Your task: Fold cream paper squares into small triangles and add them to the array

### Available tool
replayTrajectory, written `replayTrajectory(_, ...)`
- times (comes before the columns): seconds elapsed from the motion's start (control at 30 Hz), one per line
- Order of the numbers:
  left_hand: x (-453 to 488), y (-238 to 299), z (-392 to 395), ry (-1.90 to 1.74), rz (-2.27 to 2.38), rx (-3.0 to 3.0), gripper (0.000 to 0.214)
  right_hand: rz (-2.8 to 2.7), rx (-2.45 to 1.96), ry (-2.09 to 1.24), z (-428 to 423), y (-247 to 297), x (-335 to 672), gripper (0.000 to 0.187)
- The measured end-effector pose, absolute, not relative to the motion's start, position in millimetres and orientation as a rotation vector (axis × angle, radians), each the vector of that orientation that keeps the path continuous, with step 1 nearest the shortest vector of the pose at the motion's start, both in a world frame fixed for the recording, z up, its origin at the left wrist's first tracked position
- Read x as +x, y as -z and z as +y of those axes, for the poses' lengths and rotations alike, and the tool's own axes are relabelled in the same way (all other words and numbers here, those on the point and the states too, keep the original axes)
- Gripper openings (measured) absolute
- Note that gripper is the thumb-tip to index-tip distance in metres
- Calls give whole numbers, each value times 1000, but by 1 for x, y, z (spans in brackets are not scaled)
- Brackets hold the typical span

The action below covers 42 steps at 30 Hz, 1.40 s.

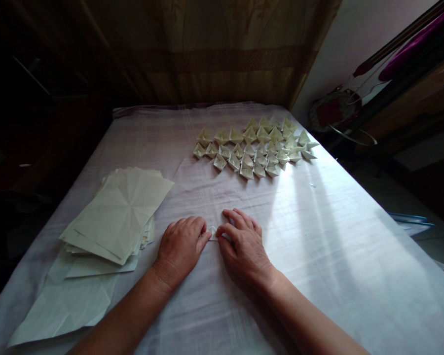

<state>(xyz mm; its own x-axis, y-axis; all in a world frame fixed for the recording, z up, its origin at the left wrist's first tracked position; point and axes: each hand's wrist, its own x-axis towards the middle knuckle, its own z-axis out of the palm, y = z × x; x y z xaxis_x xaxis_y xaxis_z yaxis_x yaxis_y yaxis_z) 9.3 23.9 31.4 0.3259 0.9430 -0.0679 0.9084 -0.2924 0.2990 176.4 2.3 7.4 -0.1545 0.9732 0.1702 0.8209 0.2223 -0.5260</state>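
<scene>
My left hand (182, 246) and my right hand (241, 242) rest side by side on a pale cloth-covered table (336, 236). Both pinch a small folded piece of cream paper (212, 231) between their fingertips; only its tip shows. To the left lies a stack of creased cream paper sheets (114, 217). Farther back, several small folded paper boats (257, 147) stand in rows.
A patterned curtain (214, 54) hangs behind the table's far edge. Dark furniture stands on the left. On the right are a round wire-rimmed object (335, 111), a purple item and some blue-edged sheets (410, 222) lower down.
</scene>
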Motion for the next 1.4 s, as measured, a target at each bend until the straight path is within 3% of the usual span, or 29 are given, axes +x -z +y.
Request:
replayTrajectory(0.07, 9, -33, 25, -158, 1666, 2305, 11, -2025, -1652, -421, 5, -10, 174, 9)
replayTrajectory(0.33, 7, -26, 21, -240, 1696, 2342, 17, -1946, -1709, -381, 22, -14, 161, 29)
replayTrajectory(0.7, -3, -25, 17, -274, 1659, 2255, 11, -1898, -1698, -379, 23, -9, 160, 16)
replayTrajectory(1.1, 5, -56, 35, 102, 1737, 2002, 7, -1865, -1730, -367, 23, -8, 155, 20)
replayTrajectory(1.4, 2, -55, 42, 113, 1714, 1983, 11, -1886, -1723, -337, 24, -1, 155, 9)
